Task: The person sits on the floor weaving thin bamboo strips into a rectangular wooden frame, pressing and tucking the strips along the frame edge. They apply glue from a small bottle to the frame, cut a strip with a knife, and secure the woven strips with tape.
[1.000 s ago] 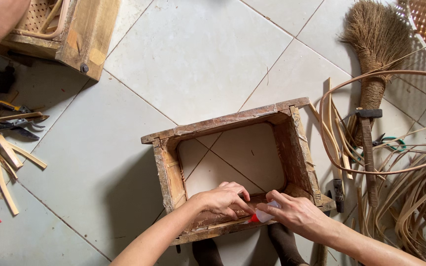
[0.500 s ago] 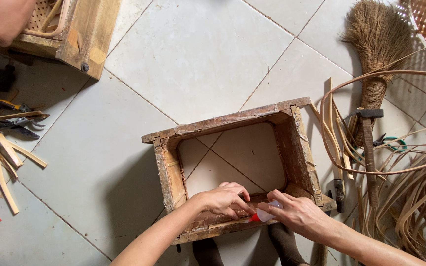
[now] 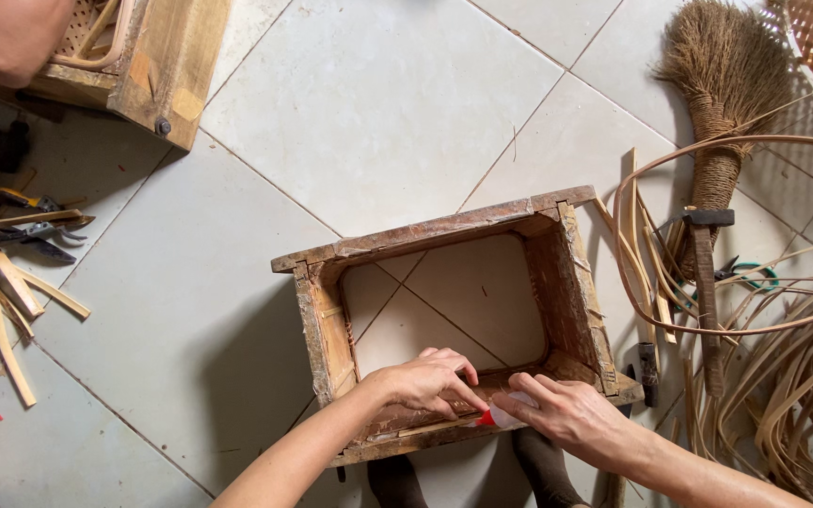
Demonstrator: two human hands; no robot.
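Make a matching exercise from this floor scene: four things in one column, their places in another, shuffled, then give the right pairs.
Things:
1. wooden frame
2. broom
3. hammer
4. pliers

Places:
A. far left on the tiles, among cut strips
B. middle of the floor, under both hands
C. top right, brush end up
D. right of the frame, below the broom's brush

Pairs: 1-B, 2-C, 3-D, 4-A
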